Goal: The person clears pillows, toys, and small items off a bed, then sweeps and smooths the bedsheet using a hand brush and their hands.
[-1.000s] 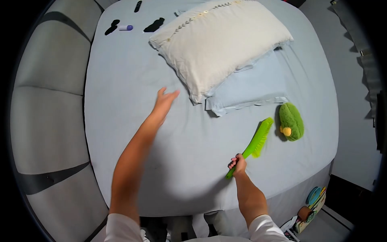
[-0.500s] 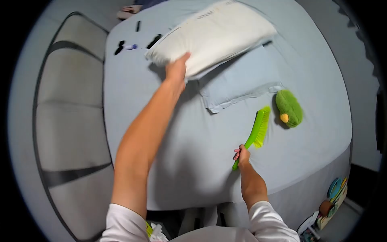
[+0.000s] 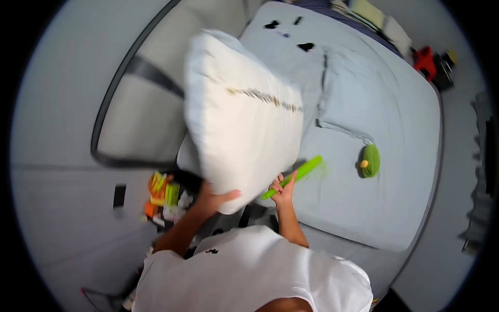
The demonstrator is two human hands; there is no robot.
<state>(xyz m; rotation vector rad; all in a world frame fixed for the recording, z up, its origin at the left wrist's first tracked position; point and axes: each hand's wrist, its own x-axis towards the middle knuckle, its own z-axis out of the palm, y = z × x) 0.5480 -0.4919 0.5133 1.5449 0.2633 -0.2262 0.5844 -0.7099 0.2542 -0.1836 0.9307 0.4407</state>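
Observation:
A white pillow (image 3: 249, 125) with a line of print stands nearly upright near my body, gripped at its lower left corner by my left hand (image 3: 215, 200). My right hand (image 3: 282, 191) is closed round the handle of a green brush (image 3: 304, 170), close to the pillow's lower right edge. The brush's bristles are blurred. On the bed sheet to the right lies a green plush toy (image 3: 370, 161) with a yellow spot. A light blue pillow (image 3: 358, 96) lies flat on the bed behind it.
The grey padded headboard (image 3: 150, 114) is on the left. Small black items (image 3: 305, 47) lie on the far part of the bed. Colourful packages (image 3: 163, 192) are beside the bed at lower left. A red object (image 3: 425, 62) is at the far right corner.
The white pillow has come off the light blue pillow, towards my body and the headboard, and is now tilted up. The brush has moved nearer the white pillow. The view has turned.

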